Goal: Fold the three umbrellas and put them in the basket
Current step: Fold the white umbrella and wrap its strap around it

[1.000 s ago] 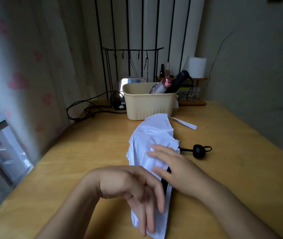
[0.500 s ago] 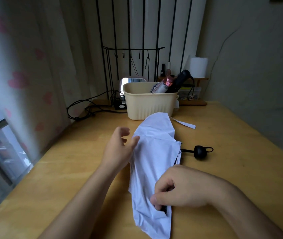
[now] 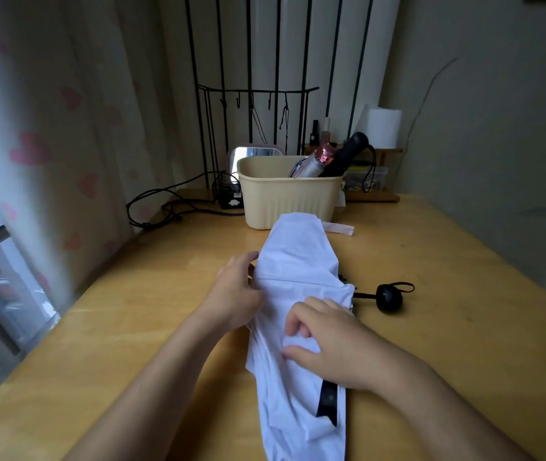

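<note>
A white umbrella (image 3: 298,261) lies collapsed along the middle of the wooden table (image 3: 448,327), its loose canopy spread flat and a black inner strip showing near me. Its black round handle (image 3: 388,297) with a wrist loop sticks out to the right. My left hand (image 3: 236,291) holds the canopy's left edge, fingers tucked at the fabric. My right hand (image 3: 335,344) lies on top of the cloth, its fingers curled and pinching a fold. The beige basket (image 3: 285,197) stands behind the umbrella and holds a black umbrella (image 3: 348,154) and a silver-and-pink umbrella (image 3: 311,164).
A white closing strap (image 3: 338,228) lies beside the basket's foot. Black cables (image 3: 165,207) and a small black box sit at the back left by the curtain. A black hook rack, a mirror and a small wooden shelf (image 3: 374,194) with a paper roll stand behind the basket.
My left hand has come down from the air onto the canopy's left edge. My right hand slid up the umbrella and now pinches the cloth near the middle.
</note>
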